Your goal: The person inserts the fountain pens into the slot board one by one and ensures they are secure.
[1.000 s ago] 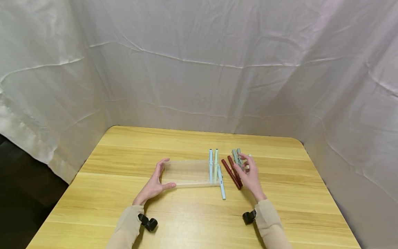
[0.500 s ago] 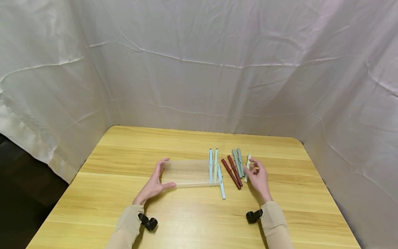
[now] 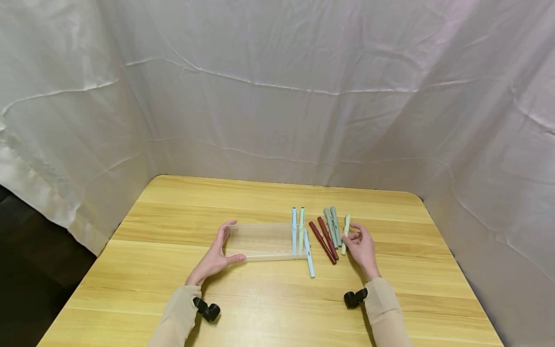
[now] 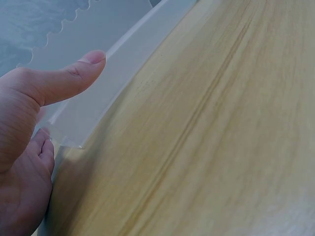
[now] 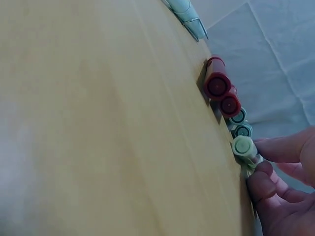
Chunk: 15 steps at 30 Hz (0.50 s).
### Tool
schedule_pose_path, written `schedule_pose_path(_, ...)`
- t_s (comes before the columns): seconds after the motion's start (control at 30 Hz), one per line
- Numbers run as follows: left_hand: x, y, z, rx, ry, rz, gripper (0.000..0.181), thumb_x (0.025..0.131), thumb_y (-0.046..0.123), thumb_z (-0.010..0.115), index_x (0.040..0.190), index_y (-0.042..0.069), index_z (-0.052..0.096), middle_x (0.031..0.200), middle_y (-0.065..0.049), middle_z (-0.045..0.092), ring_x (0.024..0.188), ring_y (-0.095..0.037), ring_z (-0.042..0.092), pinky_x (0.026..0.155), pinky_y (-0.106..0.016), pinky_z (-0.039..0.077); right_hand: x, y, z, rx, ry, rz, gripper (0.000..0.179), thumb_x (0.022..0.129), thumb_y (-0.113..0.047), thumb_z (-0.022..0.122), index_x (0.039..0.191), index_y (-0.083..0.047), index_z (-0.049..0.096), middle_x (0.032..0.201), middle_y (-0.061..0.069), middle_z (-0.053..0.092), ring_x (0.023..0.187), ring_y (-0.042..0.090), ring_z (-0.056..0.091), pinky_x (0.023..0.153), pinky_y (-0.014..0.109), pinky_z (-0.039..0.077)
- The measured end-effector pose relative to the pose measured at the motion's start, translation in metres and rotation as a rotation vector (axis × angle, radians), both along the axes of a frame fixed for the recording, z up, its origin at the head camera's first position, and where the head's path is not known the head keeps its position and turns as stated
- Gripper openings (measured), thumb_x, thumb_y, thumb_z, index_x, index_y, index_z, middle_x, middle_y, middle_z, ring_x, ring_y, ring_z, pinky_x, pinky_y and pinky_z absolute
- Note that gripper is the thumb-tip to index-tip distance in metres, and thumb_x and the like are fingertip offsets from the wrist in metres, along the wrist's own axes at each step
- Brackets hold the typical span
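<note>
My left hand [image 3: 213,260] grips the left end of a clear plastic pen rack [image 3: 260,241], thumb along the front side and fingers at the back corner. In the left wrist view the rack's scalloped edge [image 4: 49,34] shows behind the thumb. A light blue pen [image 3: 294,231] and a light green pen [image 3: 301,231] lie side by side across its right end. My right hand [image 3: 362,248] pinches a pale green pen [image 3: 346,231] between thumb and fingers. The right wrist view shows that pen's round end [image 5: 242,145] close to the table.
Another light blue pen [image 3: 309,255] lies slanted at the rack's right front corner. Two dark red pens [image 3: 323,243] and two grey-green pens [image 3: 331,224] lie between the rack and my right hand. A pale curtain [image 3: 277,96] hangs behind the wooden table [image 3: 277,308].
My right hand has moved right, from over the grey-green pens to the pale green pen, and its fingers have come together on it. The left hand and rack stay put.
</note>
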<state>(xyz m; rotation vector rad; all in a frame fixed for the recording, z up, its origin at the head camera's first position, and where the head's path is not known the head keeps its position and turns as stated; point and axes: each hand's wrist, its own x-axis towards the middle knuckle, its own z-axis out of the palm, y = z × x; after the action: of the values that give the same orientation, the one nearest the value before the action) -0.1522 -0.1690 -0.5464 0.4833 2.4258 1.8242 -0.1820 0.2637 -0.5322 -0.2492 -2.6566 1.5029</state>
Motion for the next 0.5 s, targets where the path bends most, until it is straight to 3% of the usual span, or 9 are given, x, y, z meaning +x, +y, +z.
schedule_pose_path(0.23,0.000,0.000,0.000,0.004,0.002,-0.002,0.102,0.079,0.014,0.085,0.157,0.017,0.020,0.167,-0.019,0.015,0.156,-0.046,0.007,0.127,-0.064,0.006,0.014,0.003,0.004,-0.038,-0.025,0.049,0.056,0.092,-0.005,0.070,0.141,0.002,0.046,0.091,0.014,0.066,0.065,0.003,0.057,0.057,0.017,0.052)
schedule_pose_path(0.37,0.000,0.000,0.000,0.005,-0.002,-0.002,0.102,0.079,0.014,0.085,0.157,0.017,0.019,0.167,-0.019,0.014,0.156,-0.047,0.006,0.127,-0.065,0.005,0.020,0.007,0.007,0.018,-0.035,0.097,0.058,0.093,-0.009,0.069,0.144,0.001,0.043,0.093,0.016,0.066,0.064,0.006,0.058,0.054,0.021,0.051)
schedule_pose_path(0.5,0.001,0.000,0.000,0.011,-0.008,-0.003,0.102,0.079,0.014,0.085,0.157,0.016,0.019,0.168,-0.019,0.012,0.156,-0.047,0.005,0.127,-0.065,0.005,0.014,0.010,0.010,0.086,-0.044,0.114,0.056,0.098,-0.019,0.065,0.145,0.001,0.042,0.098,0.017,0.066,0.067,0.009,0.057,0.053,0.024,0.050)
